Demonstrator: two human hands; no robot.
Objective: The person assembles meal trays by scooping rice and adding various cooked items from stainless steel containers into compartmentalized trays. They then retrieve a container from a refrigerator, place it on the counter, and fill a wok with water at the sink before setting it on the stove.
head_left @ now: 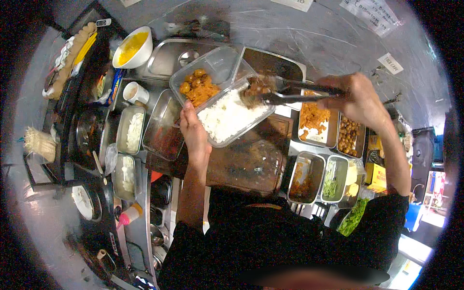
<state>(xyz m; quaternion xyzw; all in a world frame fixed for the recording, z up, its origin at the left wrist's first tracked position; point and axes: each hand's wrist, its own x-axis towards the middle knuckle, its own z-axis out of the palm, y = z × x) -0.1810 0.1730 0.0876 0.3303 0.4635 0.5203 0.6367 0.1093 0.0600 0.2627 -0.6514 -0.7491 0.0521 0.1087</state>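
My left hand [194, 129] grips the near left edge of a clear plastic takeaway container [223, 64], tilted above a brown cutting board [244, 162]. White rice [224, 116] fills its near compartment. Another compartment holds orange shredded food [205, 90] with small round brown pieces on it. Closed around a pair of dark tongs [309, 93], my right hand [356, 100] reaches in from the right. The tong tips are at a clump of brown food [258, 90] at the rice's far right end. Motion blurs the tips, so their grip on the clump cannot be made out.
Metal trays of orange shredded food [315, 118] and round brown pieces [349, 137] stand to the right, near a tray of chopped greens [330, 176]. A white bowl of yellow food [133, 48], a white cup [135, 93] and a pink-tipped squeeze bottle [129, 214] are at left.
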